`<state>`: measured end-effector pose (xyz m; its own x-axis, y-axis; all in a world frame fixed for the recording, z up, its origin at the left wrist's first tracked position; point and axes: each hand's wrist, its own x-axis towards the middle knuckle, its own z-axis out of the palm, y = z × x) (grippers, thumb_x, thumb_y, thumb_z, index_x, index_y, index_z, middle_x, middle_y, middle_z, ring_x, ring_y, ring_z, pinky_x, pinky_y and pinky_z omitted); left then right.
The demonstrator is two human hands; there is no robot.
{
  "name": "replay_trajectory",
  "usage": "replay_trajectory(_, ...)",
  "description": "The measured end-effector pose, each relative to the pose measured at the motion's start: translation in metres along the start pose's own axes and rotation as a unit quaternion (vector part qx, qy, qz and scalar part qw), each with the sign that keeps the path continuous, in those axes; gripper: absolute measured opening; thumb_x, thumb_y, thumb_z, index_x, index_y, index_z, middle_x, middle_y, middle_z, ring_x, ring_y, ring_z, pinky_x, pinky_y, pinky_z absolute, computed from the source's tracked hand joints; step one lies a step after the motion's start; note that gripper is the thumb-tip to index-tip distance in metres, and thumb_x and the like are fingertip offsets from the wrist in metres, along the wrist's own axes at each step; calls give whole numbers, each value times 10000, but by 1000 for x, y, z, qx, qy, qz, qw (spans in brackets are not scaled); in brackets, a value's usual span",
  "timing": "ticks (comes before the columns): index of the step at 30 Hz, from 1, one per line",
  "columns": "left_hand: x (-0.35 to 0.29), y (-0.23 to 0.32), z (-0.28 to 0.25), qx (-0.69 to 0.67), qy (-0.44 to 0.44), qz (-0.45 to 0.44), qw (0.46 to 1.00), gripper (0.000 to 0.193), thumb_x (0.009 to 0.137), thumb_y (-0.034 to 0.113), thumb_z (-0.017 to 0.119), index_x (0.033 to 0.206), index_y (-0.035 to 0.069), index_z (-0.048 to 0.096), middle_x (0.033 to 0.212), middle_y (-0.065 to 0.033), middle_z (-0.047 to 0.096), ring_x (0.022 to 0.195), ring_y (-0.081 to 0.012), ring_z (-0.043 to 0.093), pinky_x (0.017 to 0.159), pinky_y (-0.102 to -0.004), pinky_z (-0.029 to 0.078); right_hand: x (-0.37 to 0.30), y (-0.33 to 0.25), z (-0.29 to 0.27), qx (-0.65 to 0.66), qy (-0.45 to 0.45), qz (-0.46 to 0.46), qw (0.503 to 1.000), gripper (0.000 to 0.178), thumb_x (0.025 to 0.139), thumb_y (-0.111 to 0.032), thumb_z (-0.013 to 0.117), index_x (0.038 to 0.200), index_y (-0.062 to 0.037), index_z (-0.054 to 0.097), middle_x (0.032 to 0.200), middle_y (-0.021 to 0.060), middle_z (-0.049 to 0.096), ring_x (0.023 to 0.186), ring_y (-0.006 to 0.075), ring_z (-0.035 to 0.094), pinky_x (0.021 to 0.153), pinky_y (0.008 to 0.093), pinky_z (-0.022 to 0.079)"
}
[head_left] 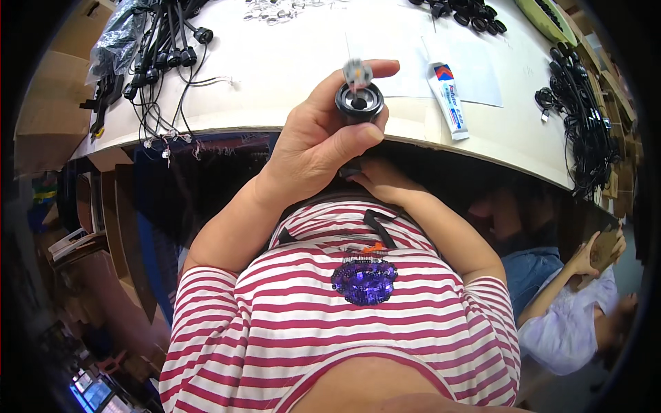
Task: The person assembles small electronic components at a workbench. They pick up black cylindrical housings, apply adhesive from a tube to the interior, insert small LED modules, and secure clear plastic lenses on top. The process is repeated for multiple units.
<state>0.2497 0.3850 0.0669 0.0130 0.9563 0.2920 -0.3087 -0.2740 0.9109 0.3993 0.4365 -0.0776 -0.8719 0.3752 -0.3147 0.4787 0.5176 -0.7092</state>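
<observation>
My left hand point(313, 141) is raised at the table's front edge, its thumb and fingers wrapped round a black round housing point(374, 104) with a shiny ring and a dark hole in the middle. The index finger stretches out past it. Just above the hole is a small grey part point(357, 71), blurred, with a thin wire rising from it. Lower down, in front of my waist, my right hand point(385, 180) is curled against a dark piece point(349, 169) that I cannot make out. Its fingertips are partly hidden behind my left hand and in shadow.
A white worktable point(275, 82) spreads ahead. On it lie a tube point(449, 100), a sheet of paper point(485, 76), black cables with round ends point(155, 69), clear small parts point(275, 10), black rings point(482, 20) and bundled black cords point(585, 131). Another person point(571, 316) sits at right.
</observation>
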Motion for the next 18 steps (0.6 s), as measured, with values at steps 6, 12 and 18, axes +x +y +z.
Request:
replay_trajectory(6,-8,6,3,24,-26,-30,999,629,806,257,642,1279,-49,362,757,-37,510,659,-66,451,579,-179,368,19,41,46,-1,71,-42,997,309,895,-313,451,936,-48,605,928,180,603,879,335,574,786,409,429)
replay_trajectory(12,-10,21,-10,17,-28,-1,999,636,789,279,653,1259,-53,381,755,-49,531,652,-66,479,563,-178,387,9,4,10,47,-8,-37,998,358,860,-354,512,1056,-61,576,980,152,617,904,296,586,806,371,433)
replay_trajectory(18,-18,10,-27,162,-24,78,983,497,728,45,694,1184,5,500,903,-71,581,804,-98,552,680,-195,460,8,-38,-13,288,31,121,949,214,852,-133,531,1033,-28,573,778,94,611,684,145,580,680,271,460)
